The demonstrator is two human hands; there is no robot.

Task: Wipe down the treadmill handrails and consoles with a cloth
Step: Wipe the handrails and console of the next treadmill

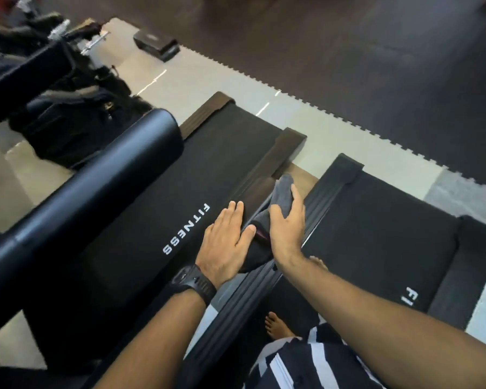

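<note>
From my remote feed I look down through a head camera at two black treadmills set side by side. The nearer treadmill belt [208,153] carries the white word FITNESS; a second belt [376,234] lies to the right. Between them a dark handrail [257,189] runs away from the person, and both hands rest on it. The right hand [288,223] grips a grey cloth [283,192], thumb and fingers curled round it so the cloth wraps over the rail. The left hand [225,240] lies just beside it, fingers straight and flat, holding nothing, its thumb touching the cloth's near end. A black wristwatch [192,282] sits on the left wrist. A thick black padded bar [96,189] crosses the left foreground. Below the arms show a striped shirt [306,366] and a bare foot [278,327]. Beyond the treadmills lies dark floor matting [348,66] with a jigsaw edge.
</note>
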